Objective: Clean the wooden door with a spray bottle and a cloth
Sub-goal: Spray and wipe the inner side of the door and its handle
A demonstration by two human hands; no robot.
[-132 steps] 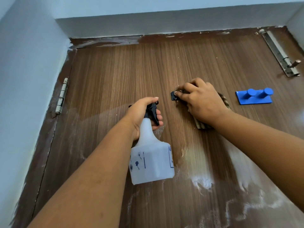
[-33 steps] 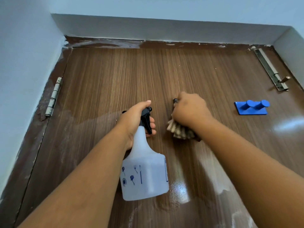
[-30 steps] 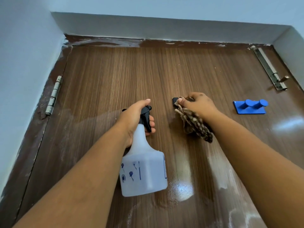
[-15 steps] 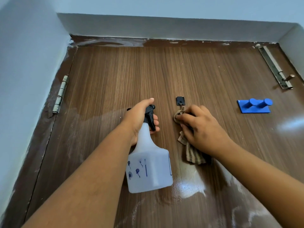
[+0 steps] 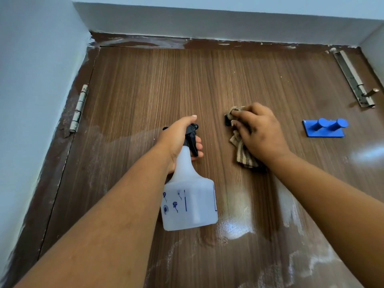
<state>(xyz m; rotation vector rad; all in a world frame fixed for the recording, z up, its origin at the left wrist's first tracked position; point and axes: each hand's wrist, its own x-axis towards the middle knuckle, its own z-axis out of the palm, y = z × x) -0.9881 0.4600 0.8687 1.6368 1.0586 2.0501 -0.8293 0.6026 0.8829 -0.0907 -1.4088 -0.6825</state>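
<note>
Wiping step, w/ cloth (image 5: 242,151) bunched in right hand (image 5: 257,134), fingers curled round it, rubbing small black hook (image 5: 227,121) mid wooden door (image 5: 158,90). Left hand (image 5: 178,140) wrapped on spray bottle (image 5: 189,196) neck, nozzle toward door, bottle hanging just left of cloth. Next, prob.: work cloth around hook, then down over wet streaks nr bottom; steady pressure needed, no extra spray yet.

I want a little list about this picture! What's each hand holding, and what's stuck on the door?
left hand: grips the white plastic spray bottle by its black trigger head
right hand: presses a striped brown cloth on a small black hook
brown wooden door: white streaks low down
blue plastic double hook: right of the cloth
</note>
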